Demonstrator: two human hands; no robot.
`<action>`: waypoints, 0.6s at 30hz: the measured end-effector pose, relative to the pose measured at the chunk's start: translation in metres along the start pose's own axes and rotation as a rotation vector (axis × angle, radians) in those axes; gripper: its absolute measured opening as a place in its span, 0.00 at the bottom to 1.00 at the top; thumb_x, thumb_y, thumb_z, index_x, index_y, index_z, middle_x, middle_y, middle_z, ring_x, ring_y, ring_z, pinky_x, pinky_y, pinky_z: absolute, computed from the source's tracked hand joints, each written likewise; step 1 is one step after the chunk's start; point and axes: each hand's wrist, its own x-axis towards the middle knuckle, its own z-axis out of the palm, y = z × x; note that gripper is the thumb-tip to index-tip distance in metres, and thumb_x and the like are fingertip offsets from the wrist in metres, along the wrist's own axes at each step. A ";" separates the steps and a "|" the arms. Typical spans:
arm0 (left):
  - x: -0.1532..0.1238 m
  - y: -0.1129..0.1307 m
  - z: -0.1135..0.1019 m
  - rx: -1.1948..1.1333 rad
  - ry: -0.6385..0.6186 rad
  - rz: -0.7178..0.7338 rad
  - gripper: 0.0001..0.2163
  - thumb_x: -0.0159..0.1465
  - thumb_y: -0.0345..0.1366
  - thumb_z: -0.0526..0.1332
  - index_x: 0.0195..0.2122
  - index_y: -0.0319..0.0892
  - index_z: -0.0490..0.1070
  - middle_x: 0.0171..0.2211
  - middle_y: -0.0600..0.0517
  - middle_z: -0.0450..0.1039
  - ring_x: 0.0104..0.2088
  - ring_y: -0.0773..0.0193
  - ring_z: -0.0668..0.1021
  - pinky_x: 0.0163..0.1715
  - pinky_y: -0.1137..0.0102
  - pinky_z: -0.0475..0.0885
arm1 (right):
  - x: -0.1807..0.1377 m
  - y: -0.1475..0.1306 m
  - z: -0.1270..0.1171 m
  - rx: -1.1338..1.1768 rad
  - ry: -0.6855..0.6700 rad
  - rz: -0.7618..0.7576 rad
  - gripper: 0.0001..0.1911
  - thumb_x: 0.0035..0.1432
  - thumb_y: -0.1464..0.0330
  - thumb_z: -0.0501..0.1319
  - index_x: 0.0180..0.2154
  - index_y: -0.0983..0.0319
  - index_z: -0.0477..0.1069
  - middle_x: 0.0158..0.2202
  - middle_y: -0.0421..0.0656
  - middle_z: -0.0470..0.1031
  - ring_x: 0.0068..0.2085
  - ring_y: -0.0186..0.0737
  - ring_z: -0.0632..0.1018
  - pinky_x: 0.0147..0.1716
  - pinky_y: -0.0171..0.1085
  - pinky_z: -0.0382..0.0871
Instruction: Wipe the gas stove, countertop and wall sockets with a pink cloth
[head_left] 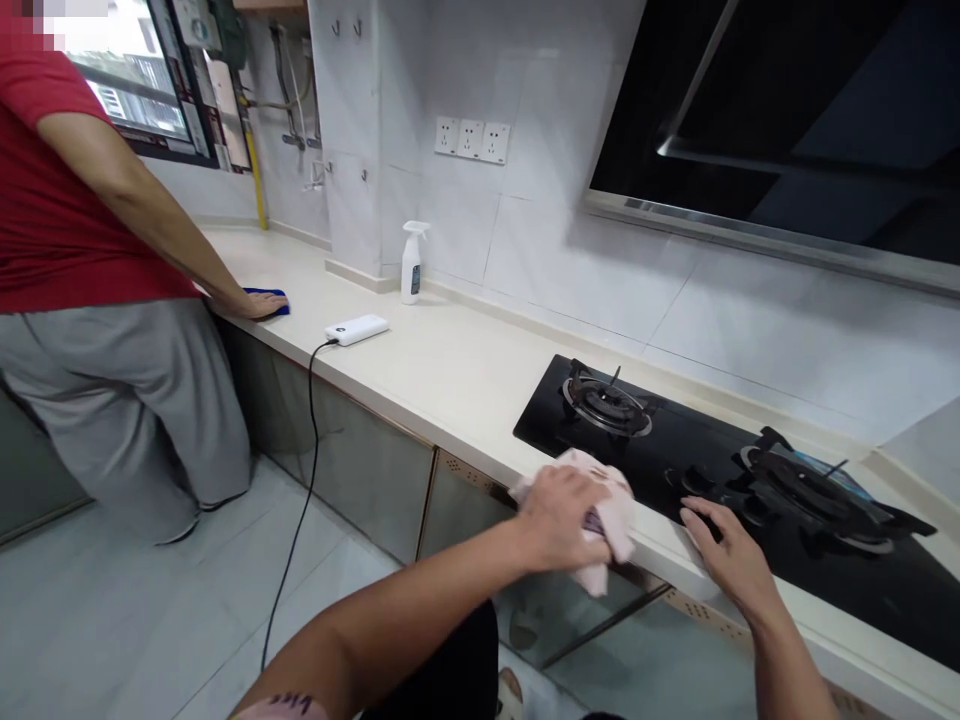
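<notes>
My left hand (561,518) is closed around a crumpled pale pink cloth (616,500). It presses the cloth against the counter's front edge, beside the left front corner of the black gas hob (652,455). Part of the cloth hangs over the edge. My right hand (731,562) holds nothing. Its thumb and fingers are apart, and the fingertips rest at the front of the hob near the dark control knobs (694,482). The left burner (609,400) and right burner (814,490) carry black pan supports.
A white spray bottle (411,268) stands by the wall. A white power bank (357,330) lies near the counter edge, its black cable (309,480) hanging down. At left, a person in red presses a blue cloth (279,302) on the counter (442,370). A range hood (787,130) overhangs.
</notes>
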 end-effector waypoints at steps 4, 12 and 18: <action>0.039 0.044 0.051 -0.034 -0.135 0.172 0.31 0.60 0.55 0.66 0.59 0.42 0.72 0.59 0.43 0.77 0.58 0.45 0.77 0.58 0.52 0.67 | 0.001 -0.004 -0.007 0.086 0.000 0.125 0.36 0.64 0.41 0.50 0.52 0.58 0.82 0.57 0.49 0.81 0.60 0.53 0.78 0.64 0.48 0.69; 0.045 0.046 0.057 -0.084 -0.216 0.188 0.30 0.62 0.52 0.67 0.61 0.41 0.70 0.60 0.41 0.77 0.58 0.45 0.78 0.58 0.53 0.70 | 0.002 0.003 -0.009 0.122 -0.042 0.150 0.41 0.68 0.40 0.42 0.51 0.59 0.82 0.57 0.50 0.81 0.62 0.54 0.77 0.68 0.52 0.65; -0.004 -0.036 -0.024 -0.065 -0.075 -0.108 0.32 0.58 0.49 0.69 0.63 0.46 0.69 0.61 0.45 0.77 0.61 0.46 0.76 0.60 0.53 0.68 | -0.002 0.013 -0.005 0.063 -0.066 0.070 0.37 0.70 0.42 0.43 0.54 0.57 0.81 0.64 0.47 0.76 0.69 0.55 0.70 0.74 0.57 0.55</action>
